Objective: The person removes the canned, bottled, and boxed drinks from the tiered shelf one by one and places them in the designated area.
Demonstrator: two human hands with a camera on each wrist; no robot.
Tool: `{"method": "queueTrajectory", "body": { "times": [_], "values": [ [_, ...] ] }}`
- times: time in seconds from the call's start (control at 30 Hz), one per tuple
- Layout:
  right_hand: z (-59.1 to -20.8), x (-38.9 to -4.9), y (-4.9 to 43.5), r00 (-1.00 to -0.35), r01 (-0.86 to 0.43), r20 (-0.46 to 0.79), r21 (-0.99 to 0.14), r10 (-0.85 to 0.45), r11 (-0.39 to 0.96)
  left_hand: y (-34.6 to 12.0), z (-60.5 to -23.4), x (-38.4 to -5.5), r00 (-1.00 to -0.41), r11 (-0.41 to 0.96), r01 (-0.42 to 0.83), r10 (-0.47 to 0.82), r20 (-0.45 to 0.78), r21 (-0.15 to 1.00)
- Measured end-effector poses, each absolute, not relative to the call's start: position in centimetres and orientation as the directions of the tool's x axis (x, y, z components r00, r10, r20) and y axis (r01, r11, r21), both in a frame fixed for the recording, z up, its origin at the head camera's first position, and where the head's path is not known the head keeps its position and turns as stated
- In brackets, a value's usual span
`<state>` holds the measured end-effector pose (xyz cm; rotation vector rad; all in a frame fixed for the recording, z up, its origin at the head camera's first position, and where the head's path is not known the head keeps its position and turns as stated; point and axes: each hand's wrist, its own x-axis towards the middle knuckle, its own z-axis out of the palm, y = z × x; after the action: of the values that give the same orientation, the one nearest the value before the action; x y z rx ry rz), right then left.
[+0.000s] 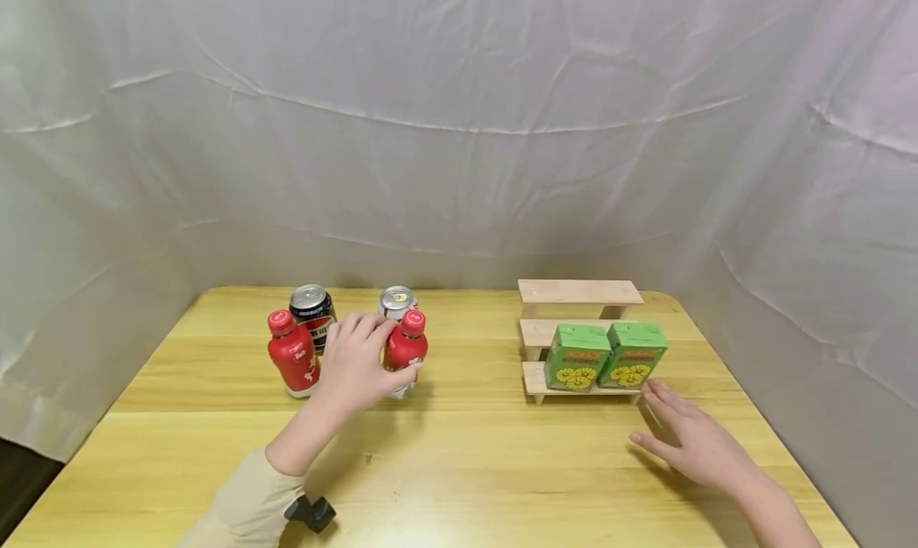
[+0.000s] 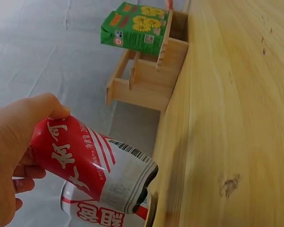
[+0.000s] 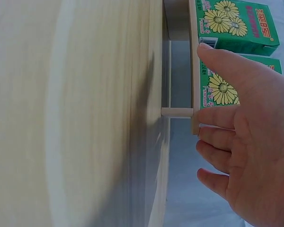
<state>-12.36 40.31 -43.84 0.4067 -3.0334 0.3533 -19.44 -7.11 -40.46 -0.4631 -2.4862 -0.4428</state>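
My left hand [image 1: 356, 365] grips a red and white drink bottle [image 1: 406, 345], with the thumb on its near side. In the left wrist view, the thumb and curled fingers wrap the red upper part of the bottle [image 2: 68, 151], and its white base is close to the table. Just behind it stands a white and red can [image 1: 397, 301]. My right hand [image 1: 696, 444] has its fingers extended at the front right corner of a small wooden step shelf [image 1: 581, 291]. Two green drink cartons [image 1: 577, 357] with yellow flowers stand side by side on the lowest step.
To the left of my left hand, another red bottle [image 1: 292, 357] stands in front of a dark can [image 1: 312, 313]. The shelf's two upper steps are bare. Pale grey cloth [image 1: 459, 174] hangs behind and beside the wooden table [image 1: 488, 468].
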Motion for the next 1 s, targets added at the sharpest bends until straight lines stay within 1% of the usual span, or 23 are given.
{"method": "queueTrajectory", "body": {
  "times": [0.37,0.63,1.0],
  "values": [
    [-44.16,-12.52,40.33,-0.963,-0.270,0.085,-0.218,-0.257,0.938,-7.59,-40.72,-19.76,-0.810,0.898,0.399,0.251,0.531,0.184],
    [-44.14,-12.65,40.55,-0.959,-0.282,0.094,-0.202,-0.268,0.938,-7.66,-40.84,-20.14,-0.823,0.895,0.400,0.256,0.508,0.198],
    [-44.16,-12.53,40.48,-0.959,-0.280,0.091,-0.208,-0.267,0.937,-8.07,-41.46,-20.34,-0.834,0.883,0.413,0.269,0.482,0.222]
  ]
}}
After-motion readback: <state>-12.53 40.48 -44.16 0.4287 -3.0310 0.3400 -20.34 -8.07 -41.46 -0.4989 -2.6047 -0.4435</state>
